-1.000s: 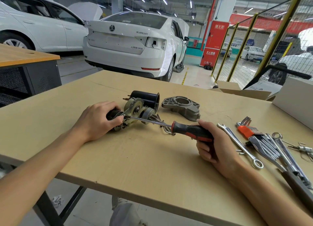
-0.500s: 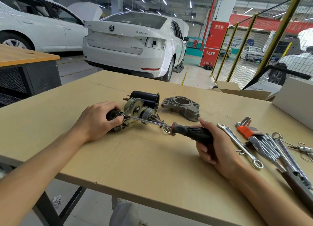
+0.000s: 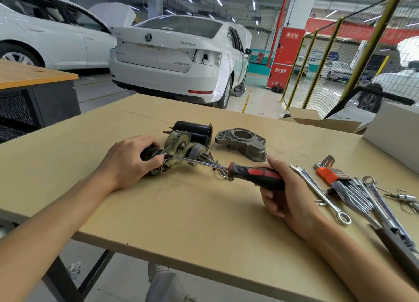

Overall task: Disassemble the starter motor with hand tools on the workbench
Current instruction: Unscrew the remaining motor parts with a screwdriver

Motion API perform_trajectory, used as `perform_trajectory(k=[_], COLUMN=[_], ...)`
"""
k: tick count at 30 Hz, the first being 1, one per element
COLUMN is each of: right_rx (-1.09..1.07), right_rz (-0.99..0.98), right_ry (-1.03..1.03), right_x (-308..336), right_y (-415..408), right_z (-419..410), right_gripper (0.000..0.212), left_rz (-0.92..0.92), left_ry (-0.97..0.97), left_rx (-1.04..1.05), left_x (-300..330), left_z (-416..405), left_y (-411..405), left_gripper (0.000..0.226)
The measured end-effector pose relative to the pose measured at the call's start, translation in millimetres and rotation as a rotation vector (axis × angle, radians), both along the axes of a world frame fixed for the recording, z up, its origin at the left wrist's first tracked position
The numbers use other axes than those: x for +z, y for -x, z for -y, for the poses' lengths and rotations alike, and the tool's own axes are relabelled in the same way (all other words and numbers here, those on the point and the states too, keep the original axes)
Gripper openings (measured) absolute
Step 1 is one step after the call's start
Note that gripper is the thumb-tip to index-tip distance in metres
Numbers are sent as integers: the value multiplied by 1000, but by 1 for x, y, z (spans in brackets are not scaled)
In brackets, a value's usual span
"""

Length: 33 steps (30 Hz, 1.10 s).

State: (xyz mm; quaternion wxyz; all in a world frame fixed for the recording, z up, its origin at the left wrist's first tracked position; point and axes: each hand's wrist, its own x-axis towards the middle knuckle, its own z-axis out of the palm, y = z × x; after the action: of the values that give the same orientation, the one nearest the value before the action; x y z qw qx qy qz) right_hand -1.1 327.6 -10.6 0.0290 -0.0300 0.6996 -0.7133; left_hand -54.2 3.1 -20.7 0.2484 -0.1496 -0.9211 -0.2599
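fingers [image 3: 147, 156] of the left hand [image 3: 129, 161] curl over the dark near end of the starter motor [image 3: 181, 147], gripping it and pressing it onto the workbench [image 3: 181, 211]. the motor lies on its side near the middle of the bench, its gears and metal bracket facing right. the right hand [image 3: 288, 195] wraps its fingers round the red and black handle of a screwdriver [image 3: 249, 173], thumb stretched along the top. the screwdriver's thin steel shaft runs leftward, almost level, and its tip meets the motor right beside the left fingertips. a black cylinder [image 3: 195, 129] lies just behind the motor, touching or nearly touching it; which cannot be told. a grey cast metal housing [image 3: 242, 143] with a round hole sits apart, to the right of the cylinder. farther right on the bench lie a wrench [image 3: 317, 188], an orange-handled set of hex keys [image 3: 333, 172] and a pile of other chrome tools [image 3: 367, 199]. a pale box [image 3: 392, 131] stands at the bench's far right edge. beyond the bench a white car [image 3: 176, 59] is parked with its rear toward the bench.
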Motion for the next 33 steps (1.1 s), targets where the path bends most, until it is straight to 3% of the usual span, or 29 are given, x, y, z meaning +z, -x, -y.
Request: perform_trajectory(k=[8, 14, 25, 33], right_rx=[11, -12, 16, 8], right_rz=[-23, -51, 26, -1], right_ry=[-34, 54, -19, -26], right_x=[-1, -4, 1, -1], right_y=[1, 4, -2, -1], right_z=[-2, -2, -1, -1], right_gripper=[54, 33, 45, 39], left_rz=[3, 7, 9, 2], left_ry=[0, 3, -4, -1], left_rx=[-1, -2, -5, -7], left_x=[0, 0, 1, 1], left_z=[0, 0, 0, 0], left_y=[-1, -1, -2, -1], left_gripper=[57, 57, 53, 53])
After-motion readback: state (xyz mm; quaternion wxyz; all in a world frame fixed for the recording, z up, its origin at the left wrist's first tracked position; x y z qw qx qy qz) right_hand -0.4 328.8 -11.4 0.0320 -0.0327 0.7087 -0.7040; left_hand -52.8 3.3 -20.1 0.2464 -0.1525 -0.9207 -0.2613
